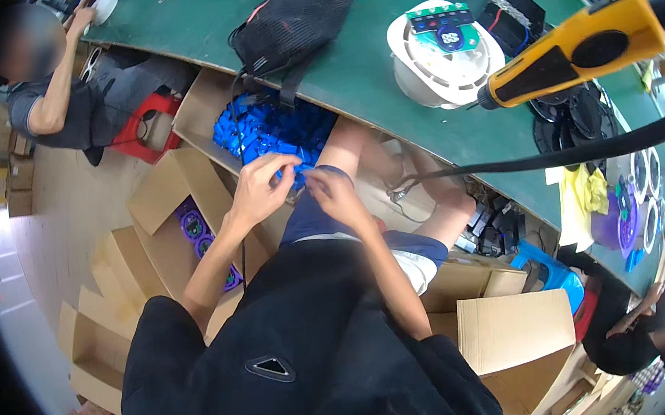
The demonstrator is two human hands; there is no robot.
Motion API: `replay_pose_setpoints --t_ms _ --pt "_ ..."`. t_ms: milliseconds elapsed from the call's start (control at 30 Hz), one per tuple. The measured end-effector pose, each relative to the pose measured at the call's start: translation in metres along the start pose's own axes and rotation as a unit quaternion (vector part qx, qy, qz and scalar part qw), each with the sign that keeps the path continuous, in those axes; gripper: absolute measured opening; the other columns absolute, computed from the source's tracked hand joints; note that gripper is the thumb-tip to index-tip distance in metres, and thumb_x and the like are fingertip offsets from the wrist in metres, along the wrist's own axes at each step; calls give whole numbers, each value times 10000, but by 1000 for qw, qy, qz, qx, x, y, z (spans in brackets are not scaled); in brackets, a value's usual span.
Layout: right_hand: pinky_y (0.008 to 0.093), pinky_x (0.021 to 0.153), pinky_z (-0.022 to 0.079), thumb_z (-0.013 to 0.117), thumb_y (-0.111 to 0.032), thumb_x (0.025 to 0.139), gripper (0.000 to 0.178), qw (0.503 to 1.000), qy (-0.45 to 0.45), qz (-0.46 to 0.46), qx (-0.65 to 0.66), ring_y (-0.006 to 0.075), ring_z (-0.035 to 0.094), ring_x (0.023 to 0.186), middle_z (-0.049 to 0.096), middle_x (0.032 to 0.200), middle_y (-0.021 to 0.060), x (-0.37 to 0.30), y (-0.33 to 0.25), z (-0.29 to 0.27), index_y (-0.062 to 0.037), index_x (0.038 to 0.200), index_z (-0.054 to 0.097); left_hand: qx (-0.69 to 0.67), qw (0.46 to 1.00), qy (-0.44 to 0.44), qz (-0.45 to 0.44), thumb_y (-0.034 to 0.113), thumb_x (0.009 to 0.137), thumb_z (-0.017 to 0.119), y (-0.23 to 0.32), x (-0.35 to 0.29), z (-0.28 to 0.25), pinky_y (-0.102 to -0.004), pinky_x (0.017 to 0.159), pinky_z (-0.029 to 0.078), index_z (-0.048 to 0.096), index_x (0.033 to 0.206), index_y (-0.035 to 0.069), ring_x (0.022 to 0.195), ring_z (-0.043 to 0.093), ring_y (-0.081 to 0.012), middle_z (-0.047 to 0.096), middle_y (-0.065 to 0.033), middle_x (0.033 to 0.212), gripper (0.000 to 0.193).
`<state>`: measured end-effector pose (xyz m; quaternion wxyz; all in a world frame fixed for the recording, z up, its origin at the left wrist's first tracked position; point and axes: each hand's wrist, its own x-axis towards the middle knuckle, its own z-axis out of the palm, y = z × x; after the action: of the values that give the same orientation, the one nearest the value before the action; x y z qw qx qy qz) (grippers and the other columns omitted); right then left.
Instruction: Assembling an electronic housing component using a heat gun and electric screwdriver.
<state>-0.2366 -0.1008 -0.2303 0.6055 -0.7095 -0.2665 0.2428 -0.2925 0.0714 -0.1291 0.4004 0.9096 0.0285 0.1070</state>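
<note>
- Hands: the left hand (262,189) and right hand (337,197) lie close together but apart, above the lap at the near edge of the blue pieces (259,130); fingers are bent inward on both, and whether a small piece sits between the fingertips cannot be told
- Blue pieces: heaped loose in an open carton (197,112) below the bench edge, directly beyond the hands
- Progress, blue pieces: handling appears under way, judging by the hands' position; the large heap suggests much is left, and no separate finished lot can be made out
- Bench: on the green bench (372,82), a white housing (414,77) bears a green circuit board (470,37) lying uncovered on top, so this unit looks unfinished
- Tool: a yellow power screwdriver (534,81) points toward the white housing, with neither hand on it
- Side carton: round purple units (200,242) lie in a second open carton (161,254), left of the person; these may be completed parts, though their stage cannot be confirmed
</note>
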Motion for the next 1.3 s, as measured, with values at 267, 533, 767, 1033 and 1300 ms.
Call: replay_pose_setpoints --t_ms 267,533,767,1033,1300 --pt "298 666 549 518 -50 925 212 974 182 100 -95 140 671 701 695 805 89 -138 -84 -171 23 1014 695 111 913 79 384 288 766 785 103 161 -4 -478 1138 373 635 1308 186 1385 400 -360 457 -127 1484 572" --pt "418 1055 428 819 -135 776 995 894 327 -294 -87 262 530 1230 497 1379 179 -10 -213 -226 -36 1556 209 192 844 45 499 232 743 779 104 206 52 -464 1091 448 623 1311 248 1343 483 -324 528 -58 1448 589" --pt "281 811 515 769 -62 819 736 887 351 -296 -43 133 634 876 633 989 67 56 -238 -235 -74 1439 373 -213 971 87 61 344 1005 574 100 248 44 -300 649 483 733 1035 20 754 613 -113 738 -134 893 362" --pt "308 483 449 528 -314 1025 319 884 179 -375 214 146 471 552 453 779 66 16 -254 -244 -101 1251 457 -586 785 -89 -183 289 1046 483 48 237 53 -471 886 589 466 1351 -98 1061 689 -339 608 -253 1268 493" --pt "340 676 532 571 -445 1007 553 909 265 -322 4 197 613 668 645 904 196 44 -258 -239 17 1293 470 -33 992 15 121 246 958 596 85 214 1 -367 649 539 688 851 -14 642 687 -284 675 -161 709 295"
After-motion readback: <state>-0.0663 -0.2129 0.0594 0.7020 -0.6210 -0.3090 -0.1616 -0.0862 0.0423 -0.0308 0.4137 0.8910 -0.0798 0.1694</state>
